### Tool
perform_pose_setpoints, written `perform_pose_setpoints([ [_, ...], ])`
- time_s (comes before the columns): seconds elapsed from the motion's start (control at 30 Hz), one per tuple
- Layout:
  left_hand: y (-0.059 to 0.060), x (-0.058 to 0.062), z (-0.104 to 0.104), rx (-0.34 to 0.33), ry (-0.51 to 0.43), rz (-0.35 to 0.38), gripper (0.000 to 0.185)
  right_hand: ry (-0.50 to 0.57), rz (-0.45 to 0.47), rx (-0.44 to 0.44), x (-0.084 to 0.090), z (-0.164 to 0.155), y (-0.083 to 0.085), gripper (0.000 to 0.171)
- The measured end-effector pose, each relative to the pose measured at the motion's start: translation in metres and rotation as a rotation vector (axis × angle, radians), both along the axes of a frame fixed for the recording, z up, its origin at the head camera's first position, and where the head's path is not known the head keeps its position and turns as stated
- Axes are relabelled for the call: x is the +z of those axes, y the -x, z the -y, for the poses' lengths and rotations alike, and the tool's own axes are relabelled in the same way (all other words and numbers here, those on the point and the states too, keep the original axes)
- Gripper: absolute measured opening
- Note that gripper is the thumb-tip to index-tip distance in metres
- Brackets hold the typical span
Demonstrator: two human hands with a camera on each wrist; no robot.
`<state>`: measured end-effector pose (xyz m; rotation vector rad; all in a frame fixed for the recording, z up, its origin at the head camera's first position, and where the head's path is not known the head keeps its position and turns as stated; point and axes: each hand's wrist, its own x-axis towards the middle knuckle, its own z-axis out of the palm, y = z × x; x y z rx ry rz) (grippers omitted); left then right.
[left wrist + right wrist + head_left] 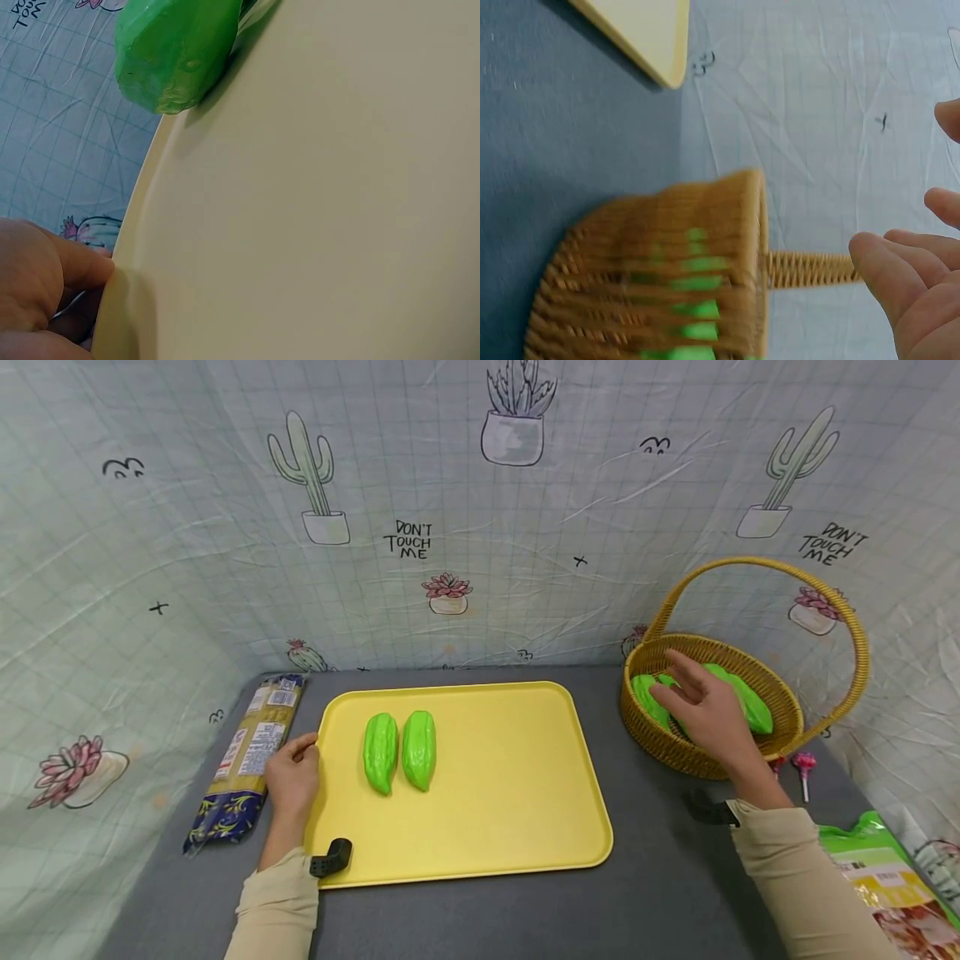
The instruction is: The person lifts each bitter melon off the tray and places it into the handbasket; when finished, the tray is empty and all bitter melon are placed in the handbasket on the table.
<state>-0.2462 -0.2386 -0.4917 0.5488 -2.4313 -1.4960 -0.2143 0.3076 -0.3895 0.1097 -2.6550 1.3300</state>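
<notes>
Two green bumpy gourds (380,752) (419,749) lie side by side on the left part of a yellow tray (510,777). My left hand (292,777) rests against the tray's left rim, fingers touching its outside edge. The left wrist view shows those fingers (45,281) beside the rim of the tray (315,210) and one gourd (176,52) up close. My right hand (705,710) hovers with spread fingers, holding nothing, over more green gourds (750,702) in a wicker basket (675,752). In the right wrist view the fingers (907,285) show beside the basket (667,247).
A long packet of pasta (247,760) lies left of the tray on the grey table (660,868). A lollipop (804,766) lies right of the basket, and a green snack bag (885,877) sits at the near right corner. A cactus-print cloth wall (480,527) surrounds the table.
</notes>
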Motion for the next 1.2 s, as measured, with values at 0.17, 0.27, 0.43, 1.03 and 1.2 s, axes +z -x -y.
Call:
perform_pose_setpoints([
  [0.17,0.000,0.001,0.000,-0.002,0.002,-0.009,0.036,0.020,0.038,0.052,-0.005,0.017,0.001,0.072],
  [0.27,0.000,0.000,0.000,-0.001,0.003,-0.005,0.036,0.044,0.047,0.085,-0.009,0.027,0.002,0.073],
  [0.43,0.001,0.000,-0.001,0.005,-0.001,0.001,0.036,0.077,0.063,0.145,-0.017,0.044,0.004,0.074],
  [1.03,0.000,0.003,-0.002,-0.002,-0.018,0.018,0.037,0.232,0.081,0.309,-0.040,0.114,0.007,0.076],
  [1.2,-0.001,0.004,-0.002,0.000,-0.015,0.018,0.037,0.250,0.101,0.343,-0.044,0.133,0.005,0.076],
])
